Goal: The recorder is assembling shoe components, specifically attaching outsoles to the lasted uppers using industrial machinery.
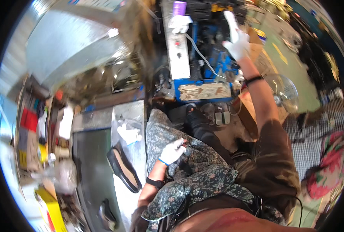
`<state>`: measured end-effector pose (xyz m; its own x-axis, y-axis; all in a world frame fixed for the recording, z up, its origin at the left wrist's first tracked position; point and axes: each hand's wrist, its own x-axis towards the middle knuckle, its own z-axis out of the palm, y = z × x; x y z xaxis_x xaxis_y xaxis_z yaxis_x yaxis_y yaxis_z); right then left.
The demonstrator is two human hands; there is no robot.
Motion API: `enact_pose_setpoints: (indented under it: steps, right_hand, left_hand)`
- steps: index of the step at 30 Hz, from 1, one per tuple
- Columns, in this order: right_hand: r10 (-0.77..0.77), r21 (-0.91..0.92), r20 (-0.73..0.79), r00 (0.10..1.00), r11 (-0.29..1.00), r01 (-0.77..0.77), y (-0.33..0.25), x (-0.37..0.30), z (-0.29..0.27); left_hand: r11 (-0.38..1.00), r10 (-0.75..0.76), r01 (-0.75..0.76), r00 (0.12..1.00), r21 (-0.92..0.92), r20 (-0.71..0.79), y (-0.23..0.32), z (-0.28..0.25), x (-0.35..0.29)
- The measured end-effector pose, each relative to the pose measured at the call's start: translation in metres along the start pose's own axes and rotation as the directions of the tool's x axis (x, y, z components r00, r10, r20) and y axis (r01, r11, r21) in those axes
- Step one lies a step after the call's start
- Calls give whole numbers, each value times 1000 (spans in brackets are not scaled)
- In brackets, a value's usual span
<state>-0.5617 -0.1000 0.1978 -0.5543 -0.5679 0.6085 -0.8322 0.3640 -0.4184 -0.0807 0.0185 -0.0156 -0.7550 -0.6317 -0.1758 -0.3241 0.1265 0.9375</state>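
Observation:
Over my lap, on the dark floral apron (pixel 206 156), my white-gloved left hand (pixel 172 152) is curled closed. A small dark bit shows at its fingertips, too small to name. My white-gloved right hand (pixel 239 44) is stretched out far ahead, fingers extended and thumb apart, beside a blue and black machine (pixel 218 63). Nothing shows in its grasp. To the left of my left hand, a black slip-on shoe (pixel 123 168) lies on a pale metal bench top (pixel 131 207), with a crumpled white item (pixel 128 133) just beyond it.
A second dark shoe (pixel 107 214) lies on the dark green surface to the left. Shelves with boxes (pixel 29 120) line the far left. A white control panel (pixel 178 58) with a red button stands beside the machine. A round wire-guarded fan (pixel 280 94) is right of my right forearm.

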Motion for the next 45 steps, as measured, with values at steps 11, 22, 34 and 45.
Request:
enact_pose_setpoints:
  steps: [11,22,34,45]
  right_hand:
    - [-566,914,378,733,356,-196,-133,-304,-52]
    - [-543,3,774,-326,517,-856,-110,-349,-32]
    - [-123,415,887,445,-207,-886,-239,-279,138]
    - [-825,782,548,137,447,-434,-301,-381,48]
  left_hand:
    - [605,-5,-333,907,-723,-422,59,-37,1]
    - [903,-311,272,948,332,67,62,-57,-150]
    - [818,-107,575,190,23,-976,-11,-89,-203]
    - [952,-249,-58,423,-300,-871,45,-74,-191]
